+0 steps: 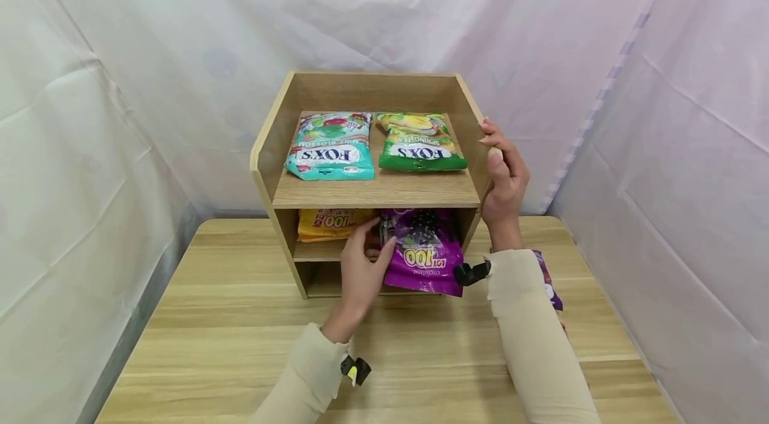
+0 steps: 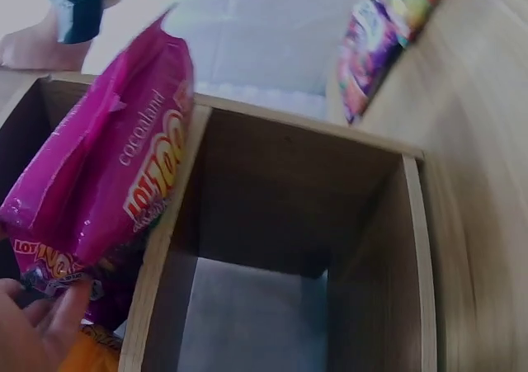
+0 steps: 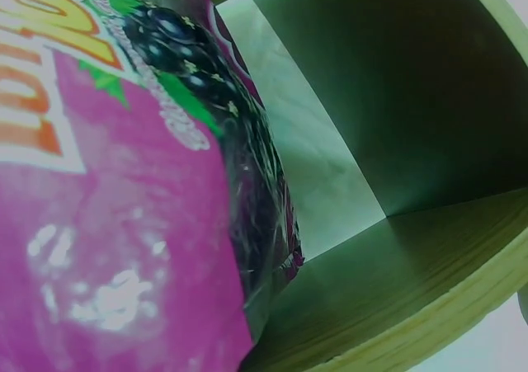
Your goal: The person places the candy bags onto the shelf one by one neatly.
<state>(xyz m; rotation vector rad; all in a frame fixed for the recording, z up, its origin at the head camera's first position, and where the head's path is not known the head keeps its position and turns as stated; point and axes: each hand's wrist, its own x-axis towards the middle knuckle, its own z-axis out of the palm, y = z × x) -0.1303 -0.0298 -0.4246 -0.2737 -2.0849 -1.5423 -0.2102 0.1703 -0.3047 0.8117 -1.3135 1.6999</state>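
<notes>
A purple Lot 100 candy bag (image 1: 423, 257) sits partly in the middle compartment of a wooden shelf unit (image 1: 375, 191), its near end sticking out the front. At the bag's left edge, my left hand (image 1: 360, 270) pinches it between thumb and fingers; in the left wrist view those fingers (image 2: 66, 318) are at the lower left. My right hand (image 1: 506, 177) grips the unit's right side panel, fingertips over its top edge. Beside the purple bag lies a yellow-orange Lot 100 bag (image 1: 330, 224) in the same compartment.
On the top shelf lie a teal Fox's bag (image 1: 332, 147) and a green-yellow Fox's bag (image 1: 420, 141). Another purple packet (image 1: 548, 284) is on the table, mostly behind the right forearm. White cloth walls (image 1: 372, 23) surround the table (image 1: 222, 324).
</notes>
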